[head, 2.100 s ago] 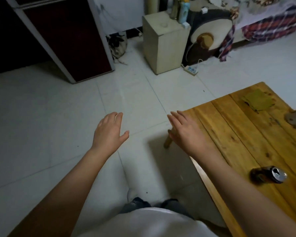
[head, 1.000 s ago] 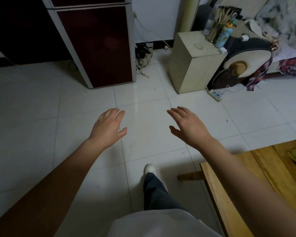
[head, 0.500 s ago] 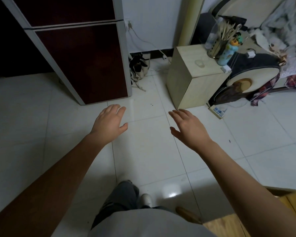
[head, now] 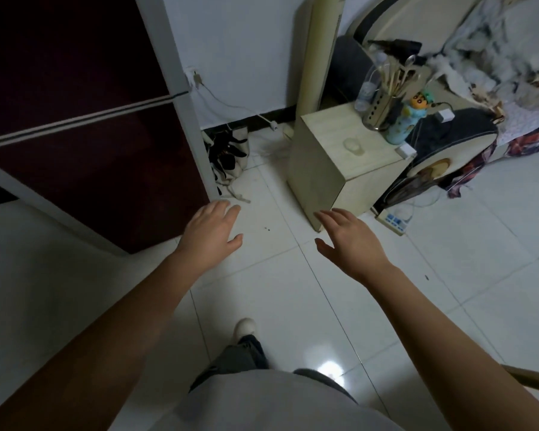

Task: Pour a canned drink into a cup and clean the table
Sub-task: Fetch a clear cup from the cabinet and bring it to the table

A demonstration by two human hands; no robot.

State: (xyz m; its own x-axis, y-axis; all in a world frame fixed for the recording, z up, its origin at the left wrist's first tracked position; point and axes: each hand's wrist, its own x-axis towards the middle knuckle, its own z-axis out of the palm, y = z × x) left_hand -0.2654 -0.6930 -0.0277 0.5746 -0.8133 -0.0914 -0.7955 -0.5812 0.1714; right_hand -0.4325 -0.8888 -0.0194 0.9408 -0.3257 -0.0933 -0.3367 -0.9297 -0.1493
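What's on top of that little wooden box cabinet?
On the cabinet: a clear glass, a metal utensil holder, a cartoon bottle, a white charger. The holder partly hides a plastic bottle.

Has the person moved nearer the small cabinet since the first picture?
Yes. The cabinet now sits just beyond the right hand, where earlier it stood far off, and the wooden table has dropped out of view behind.

— What's over on the far left?

— The fridge [head: 84, 126], with a bag [head: 231, 157] on the floor just right of it, against the wall.

— And right of that?

— A small cabinet [head: 333, 160]. A utensil holder [head: 383, 112] and a bottle [head: 402, 126] stand at its far right corner. A power strip [head: 392, 222] lies on the floor near its right side, the bed [head: 511, 73] beyond.
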